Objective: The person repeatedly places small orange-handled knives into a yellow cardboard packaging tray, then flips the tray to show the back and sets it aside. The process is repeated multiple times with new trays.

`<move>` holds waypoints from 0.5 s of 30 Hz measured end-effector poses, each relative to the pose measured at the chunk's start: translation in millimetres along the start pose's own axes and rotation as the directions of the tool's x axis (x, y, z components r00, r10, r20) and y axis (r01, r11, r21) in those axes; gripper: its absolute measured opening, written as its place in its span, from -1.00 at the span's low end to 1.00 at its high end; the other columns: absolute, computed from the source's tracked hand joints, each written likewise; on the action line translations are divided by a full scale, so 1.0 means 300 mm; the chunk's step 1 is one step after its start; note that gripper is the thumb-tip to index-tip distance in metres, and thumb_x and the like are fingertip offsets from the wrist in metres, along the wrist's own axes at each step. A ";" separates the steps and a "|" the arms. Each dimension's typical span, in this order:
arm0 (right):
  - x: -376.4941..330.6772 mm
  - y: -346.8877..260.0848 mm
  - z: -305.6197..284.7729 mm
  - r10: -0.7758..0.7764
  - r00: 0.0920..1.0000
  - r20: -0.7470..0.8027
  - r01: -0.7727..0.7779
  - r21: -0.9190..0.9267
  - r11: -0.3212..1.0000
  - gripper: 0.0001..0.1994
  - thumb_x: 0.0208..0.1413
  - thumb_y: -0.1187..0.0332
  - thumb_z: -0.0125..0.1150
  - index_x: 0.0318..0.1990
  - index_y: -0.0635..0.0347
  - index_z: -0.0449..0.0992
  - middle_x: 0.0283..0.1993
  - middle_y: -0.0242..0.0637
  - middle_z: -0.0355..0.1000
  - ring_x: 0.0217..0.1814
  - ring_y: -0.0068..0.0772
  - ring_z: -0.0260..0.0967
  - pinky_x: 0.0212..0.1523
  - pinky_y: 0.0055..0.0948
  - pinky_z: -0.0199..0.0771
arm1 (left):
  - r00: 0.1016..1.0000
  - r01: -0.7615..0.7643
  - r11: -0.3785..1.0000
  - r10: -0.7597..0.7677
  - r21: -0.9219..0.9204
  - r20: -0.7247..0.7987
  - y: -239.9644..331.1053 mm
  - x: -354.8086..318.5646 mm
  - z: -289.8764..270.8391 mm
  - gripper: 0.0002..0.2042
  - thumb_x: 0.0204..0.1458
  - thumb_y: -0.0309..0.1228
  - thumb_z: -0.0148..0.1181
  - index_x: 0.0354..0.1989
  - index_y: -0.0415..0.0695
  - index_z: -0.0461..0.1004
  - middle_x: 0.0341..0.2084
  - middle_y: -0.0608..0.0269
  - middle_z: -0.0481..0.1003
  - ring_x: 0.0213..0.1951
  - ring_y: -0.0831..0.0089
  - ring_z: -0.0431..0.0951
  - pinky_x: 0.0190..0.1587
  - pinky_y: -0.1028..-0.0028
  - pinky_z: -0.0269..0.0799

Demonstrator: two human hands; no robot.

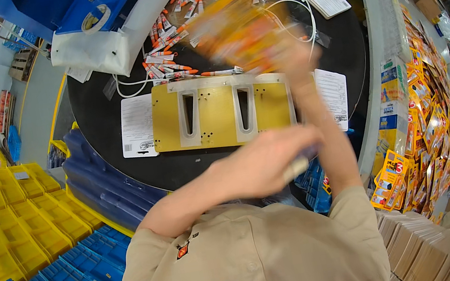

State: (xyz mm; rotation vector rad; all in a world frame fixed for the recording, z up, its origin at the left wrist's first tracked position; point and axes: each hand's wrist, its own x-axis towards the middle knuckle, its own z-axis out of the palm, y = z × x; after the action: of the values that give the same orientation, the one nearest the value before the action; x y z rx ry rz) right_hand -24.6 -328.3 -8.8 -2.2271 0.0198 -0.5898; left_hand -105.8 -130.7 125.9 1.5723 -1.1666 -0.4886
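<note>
My right hand (300,61) reaches over the far right of the round black table (109,124). It is closed on a bundle of orange-and-yellow printed cards (239,31), smeared by motion. Nearer my chest, my left hand (270,160) hovers in front of a yellow fixture block (217,109). Blur hides its fingers; something pale shows beside them, and I cannot tell whether they hold it. Two slots with whitish frames run through the block. White printed cards (137,125) stick out at both its ends. Beyond it lie many small orange-and-white tubes (164,61).
Yellow bins (24,221) and blue bins (75,278) stand at the left. A heap of orange cards (415,138) lies at the right, above stacked cardboard (421,244). Clear plastic film and a tape roll (96,19) sit far left; white cable loops (306,20) cross the table.
</note>
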 end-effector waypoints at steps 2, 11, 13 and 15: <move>0.126 0.170 -0.340 0.386 0.853 -0.352 -0.301 0.274 0.913 -0.72 0.00 0.17 0.05 -0.29 0.20 0.46 -0.27 -0.22 0.42 -0.32 -0.30 0.39 -0.38 -0.32 0.45 | 0.982 0.154 0.988 -0.155 -0.021 -0.108 -0.130 0.080 0.023 -0.76 -0.03 -0.55 0.16 -0.16 -0.20 0.36 -0.42 0.05 0.51 -0.31 0.09 0.55 -0.24 0.27 0.44; 0.044 0.638 -1.053 0.556 0.016 -0.831 0.196 0.548 0.813 -0.61 0.13 0.11 -0.10 -0.33 0.33 0.45 -0.46 -0.17 0.39 -0.43 -0.30 0.35 -0.43 -0.28 0.46 | 0.865 0.502 0.815 -0.480 0.289 -0.150 -0.488 0.292 0.177 -0.65 -0.11 -0.27 0.34 -0.20 -0.19 0.43 -0.37 -0.03 0.55 -0.26 -0.03 0.55 -0.20 0.14 0.45; 0.208 0.581 -0.785 0.511 0.465 -0.723 -0.111 0.525 0.844 -0.73 0.15 0.25 0.04 -0.18 0.29 0.48 -0.43 -0.17 0.44 -0.49 -0.37 0.40 -0.53 -0.47 0.44 | 0.815 0.577 0.748 -0.554 0.327 -0.171 -0.493 0.310 0.192 -0.62 -0.13 -0.21 0.37 -0.23 -0.20 0.46 -0.39 -0.02 0.55 -0.27 0.00 0.56 -0.22 0.17 0.47; 0.332 0.496 -0.425 0.276 0.877 -0.394 -0.031 0.527 0.850 -0.79 0.15 0.35 0.06 -0.17 0.27 0.53 -0.27 -0.14 0.55 -0.40 -0.38 0.50 -0.48 -0.56 0.50 | 0.777 0.624 0.675 -0.591 0.393 -0.218 -0.486 0.318 0.196 -0.58 -0.16 -0.14 0.39 -0.28 -0.23 0.48 -0.43 -0.03 0.56 -0.30 0.03 0.58 -0.25 0.19 0.49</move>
State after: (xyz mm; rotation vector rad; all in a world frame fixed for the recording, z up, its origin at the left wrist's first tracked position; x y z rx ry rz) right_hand 36.8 -539.3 -4.2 -1.5170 0.2616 -0.9021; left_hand -48.3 -249.4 -2.2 2.3900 -0.6836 -0.6122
